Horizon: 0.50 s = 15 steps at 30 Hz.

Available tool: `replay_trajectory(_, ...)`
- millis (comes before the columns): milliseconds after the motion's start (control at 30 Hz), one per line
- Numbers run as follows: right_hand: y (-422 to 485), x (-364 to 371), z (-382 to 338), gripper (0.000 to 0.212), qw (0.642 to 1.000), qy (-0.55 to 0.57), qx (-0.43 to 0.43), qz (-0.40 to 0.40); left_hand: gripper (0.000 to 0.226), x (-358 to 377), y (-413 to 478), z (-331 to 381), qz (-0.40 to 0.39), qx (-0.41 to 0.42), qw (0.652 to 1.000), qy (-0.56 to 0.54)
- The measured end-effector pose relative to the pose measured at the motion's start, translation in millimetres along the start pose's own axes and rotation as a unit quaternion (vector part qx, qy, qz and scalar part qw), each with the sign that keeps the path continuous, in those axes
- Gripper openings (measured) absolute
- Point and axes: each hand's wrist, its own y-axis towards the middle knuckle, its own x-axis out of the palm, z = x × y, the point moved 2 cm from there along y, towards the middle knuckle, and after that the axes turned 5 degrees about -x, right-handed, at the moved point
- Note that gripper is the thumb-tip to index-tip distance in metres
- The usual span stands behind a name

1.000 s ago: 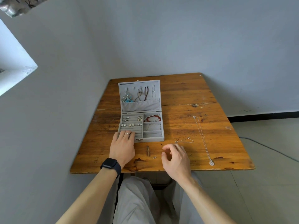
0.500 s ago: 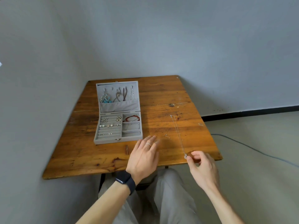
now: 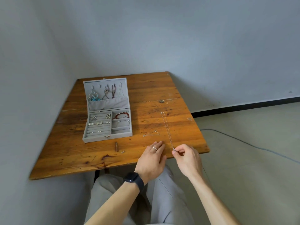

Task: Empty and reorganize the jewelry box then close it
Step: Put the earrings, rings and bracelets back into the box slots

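Note:
The grey jewelry box (image 3: 108,137) lies open on the wooden table (image 3: 81,153), its lid flat behind it with necklaces hung inside. Earrings sit in the ring rows and a red bracelet (image 3: 121,115) in a right compartment. A long silver necklace (image 3: 167,129) stretches across the table to the right of the box. My right hand (image 3: 186,158) pinches its pendant end at the table's front edge. My left hand (image 3: 152,158), with a ring and a black watch, rests flat on the table just left of it. A short thin chain (image 3: 151,133) lies between box and necklace.
A small earring (image 3: 122,151) and a dark knot in the wood (image 3: 116,146) lie in front of the box. The table stands in a wall corner. A blue cable (image 3: 243,142) runs over the floor at right. My knees are under the front edge.
My left hand left the box and moved right to rest beside the necklace. My right hand reached the pendant end and took it between its fingertips. The view swung to the right.

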Motion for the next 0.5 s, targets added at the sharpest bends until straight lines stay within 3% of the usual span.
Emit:
replay_trajectory(67,-0.7,-6.7,3.5,0.008,0.997,0.056,0.042,-0.023,0.04,-11.1,1.5,6.2,0.033,-0.057,0.998,-0.022)
replay_trajectory(133,-4.9,-14.4,8.2,0.009,0.989,0.116,0.08,-0.037,0.034,-15.5,7.7,12.6,-0.01,-0.143,0.983,-0.11)
replay_trajectory(233,-16.7,-25.3,16.0,0.01,0.976,0.186,0.104,-0.04,0.038,-8.4,13.2,27.2,-0.178,-0.261,0.893,-0.32)
replay_trajectory(300,-27.5,-31.3,20.8,0.011,0.968,0.219,0.11,-0.048,0.039,-1.6,9.7,36.9,-0.235,-0.3,0.828,-0.412)
replay_trajectory(400,-46.4,-37.9,31.0,0.012,0.963,0.236,0.116,-0.057,0.033,11.2,5.8,47.5,-0.222,-0.336,0.77,-0.495)
replay_trajectory(500,-63.2,-42.2,43.2,0.012,0.961,0.243,0.125,-0.051,0.024,20.7,8.0,54.5,-0.195,-0.364,0.736,-0.537)
